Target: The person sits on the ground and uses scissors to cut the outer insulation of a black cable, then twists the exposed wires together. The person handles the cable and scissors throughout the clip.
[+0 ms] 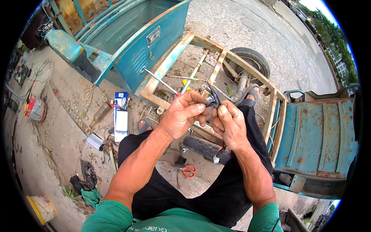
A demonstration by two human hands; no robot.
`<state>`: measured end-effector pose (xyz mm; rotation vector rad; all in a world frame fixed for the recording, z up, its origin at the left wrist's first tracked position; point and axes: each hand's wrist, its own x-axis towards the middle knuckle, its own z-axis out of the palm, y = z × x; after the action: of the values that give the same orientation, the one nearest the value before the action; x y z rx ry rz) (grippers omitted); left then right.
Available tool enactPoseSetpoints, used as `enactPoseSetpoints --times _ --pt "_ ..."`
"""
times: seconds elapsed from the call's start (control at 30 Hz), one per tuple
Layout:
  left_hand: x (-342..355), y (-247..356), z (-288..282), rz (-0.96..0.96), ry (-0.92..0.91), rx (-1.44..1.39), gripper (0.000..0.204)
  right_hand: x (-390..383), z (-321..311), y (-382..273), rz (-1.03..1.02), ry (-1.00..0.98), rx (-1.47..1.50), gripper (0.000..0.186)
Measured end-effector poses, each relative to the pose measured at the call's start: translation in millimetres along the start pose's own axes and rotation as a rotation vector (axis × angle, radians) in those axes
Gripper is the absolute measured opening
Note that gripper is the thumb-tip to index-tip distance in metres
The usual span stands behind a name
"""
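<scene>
Head view, looking down at two bare hands held close together above the lap. Left hand [181, 116] with fingers [195, 106] curled tight, pinching a thin black wire [213, 101] at its tips. Right hand [231, 125] just beside it, fingers [223, 112] also bent and gripping the same wire, thumb tips of both hands almost touching. Short wire ends sticking up and away from the fingertips. More of the black wire hanging down under the right palm, past the wrist, to a small plug end [217, 157].

Below the fingers, black trousers [174, 193] on bent knees and a green shirt [177, 222] at the bottom edge. Between the knees, under the hands, a dark tyre [203, 149] lying on the ground. Near it, lower and to the left of the fingers, red-handled scissors [189, 170] on the concrete floor [58, 154].

Beyond the fingertips, a rusty metal frame [170, 63] with peeling blue paint, and a wheel [253, 62] at its far side. Foot in a sandal [249, 96] resting just past the right fingers. Far to the left of the fingers, a blue and white box [121, 116], a red tin [35, 108] and a yellow bucket [42, 208]. To the right of the fingers, a blue rusty metal panel [317, 139].
</scene>
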<state>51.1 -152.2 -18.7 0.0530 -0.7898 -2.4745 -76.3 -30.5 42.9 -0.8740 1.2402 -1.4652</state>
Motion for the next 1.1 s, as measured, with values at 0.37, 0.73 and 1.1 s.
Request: enactPoseSetpoints --times 0.37,0.73,1.1 --pt "5 4 2 0.099 -0.067 0.033 0.03 -2 3 0 0.017 0.008 -0.115 0.033" --pt "6 9 2 0.101 0.047 0.176 0.033 -2 5 12 -0.082 0.07 -0.522 0.033" --pt "4 9 8 0.114 0.08 0.119 0.025 -3 8 16 -0.172 0.134 -0.583 0.032"
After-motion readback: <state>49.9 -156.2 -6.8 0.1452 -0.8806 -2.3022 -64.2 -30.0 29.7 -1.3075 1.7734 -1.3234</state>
